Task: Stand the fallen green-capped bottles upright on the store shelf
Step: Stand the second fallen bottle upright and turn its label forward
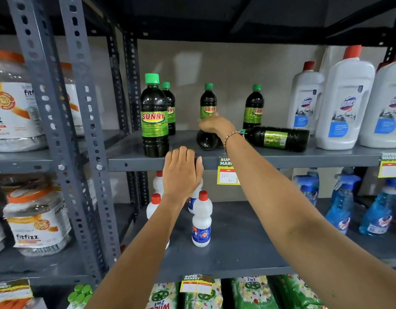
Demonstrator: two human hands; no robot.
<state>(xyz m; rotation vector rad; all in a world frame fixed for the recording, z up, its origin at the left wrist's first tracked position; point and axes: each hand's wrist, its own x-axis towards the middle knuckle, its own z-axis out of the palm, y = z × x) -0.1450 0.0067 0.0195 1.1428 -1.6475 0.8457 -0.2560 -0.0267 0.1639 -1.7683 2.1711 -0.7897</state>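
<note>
Grey shelf (pixel 281 158), right hand (pixel 215 126) gripping fallen bottle (pixel 207 141), left hand (pixel 181 172) at edge

- Four dark bottles with green caps stand upright (pixel 154 117) on the grey shelf (pixel 281 158).
- Two lie fallen: one sideways (pixel 279 138), one base-forward (pixel 207 140) under the right hand (pixel 215 126).

The right hand (pixel 211 124) covers the top of a fallen bottle (pixel 207 141), so its grip cannot be told; its wrist hides the second fallen bottle's (pixel 279 138) cap; the price tag (pixel 226 171) is half covered.
</note>
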